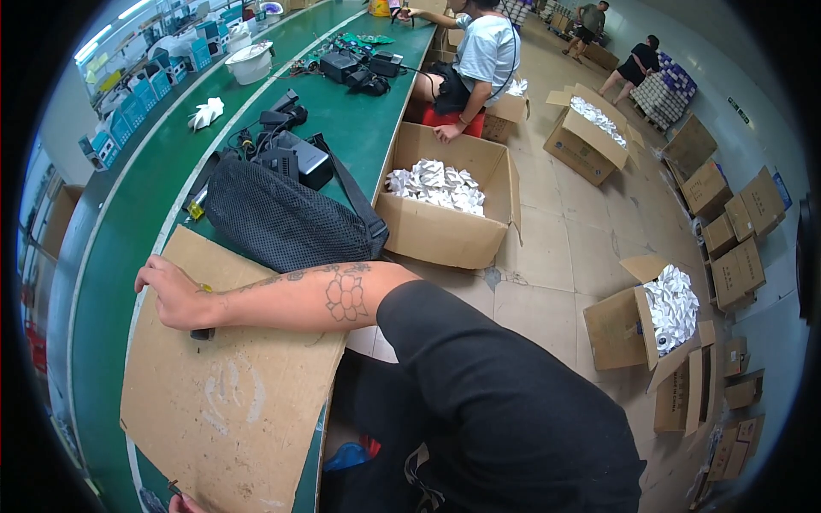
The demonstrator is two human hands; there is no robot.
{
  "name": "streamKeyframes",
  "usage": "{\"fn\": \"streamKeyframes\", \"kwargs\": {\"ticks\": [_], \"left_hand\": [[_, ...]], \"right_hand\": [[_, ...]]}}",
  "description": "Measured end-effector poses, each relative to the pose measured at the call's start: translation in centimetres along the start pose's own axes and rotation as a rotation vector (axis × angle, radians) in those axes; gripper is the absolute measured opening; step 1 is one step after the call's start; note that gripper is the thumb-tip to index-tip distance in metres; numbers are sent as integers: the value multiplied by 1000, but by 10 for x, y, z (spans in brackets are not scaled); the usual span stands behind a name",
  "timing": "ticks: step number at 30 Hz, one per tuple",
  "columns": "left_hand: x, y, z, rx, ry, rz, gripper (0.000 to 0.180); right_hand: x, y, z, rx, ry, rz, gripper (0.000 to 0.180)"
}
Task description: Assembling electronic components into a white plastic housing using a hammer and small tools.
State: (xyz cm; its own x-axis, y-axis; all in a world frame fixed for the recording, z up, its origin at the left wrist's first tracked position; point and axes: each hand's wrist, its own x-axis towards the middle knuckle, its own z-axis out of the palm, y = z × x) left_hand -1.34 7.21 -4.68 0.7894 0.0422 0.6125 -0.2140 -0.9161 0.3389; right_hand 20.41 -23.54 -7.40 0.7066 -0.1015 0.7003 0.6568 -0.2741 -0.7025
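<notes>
My right hand (174, 293) lies knuckles up on a worn brown cardboard sheet (231, 402) that covers the green table (111, 282). Its fingers curl over a small tool (203, 333); only a black end and a yellow bit show. My tattooed forearm runs to it from a black sleeve at the lower right. Just a sliver of my left hand (181, 504) shows at the bottom edge of the cardboard, next to a thin dark object. Whether it holds that object is hidden.
A black mesh bag (278, 221) and dark devices (295, 154) lie behind the cardboard. An open box of white paper pieces (445, 205) stands on the floor beside the table. A seated person (486, 51) works further along. More cartons line the floor on the right.
</notes>
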Motion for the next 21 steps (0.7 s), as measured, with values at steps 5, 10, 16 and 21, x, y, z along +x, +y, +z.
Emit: {"fn": "streamKeyframes", "kwargs": {"ticks": [5,10,16,21], "left_hand": [[-1,-2,2,-36,14,0,19],[-1,0,1,-32,5,-13,19],[-1,-2,1,-27,6,6,19],[0,-4,3,-52,0,-11,20]], "right_hand": [[-1,0,0,12,-12,19,36],[-1,0,-1,17,-23,30,36],[0,0,0,11,-27,41,35],[1,1,0,16,-22,27,35]]}}
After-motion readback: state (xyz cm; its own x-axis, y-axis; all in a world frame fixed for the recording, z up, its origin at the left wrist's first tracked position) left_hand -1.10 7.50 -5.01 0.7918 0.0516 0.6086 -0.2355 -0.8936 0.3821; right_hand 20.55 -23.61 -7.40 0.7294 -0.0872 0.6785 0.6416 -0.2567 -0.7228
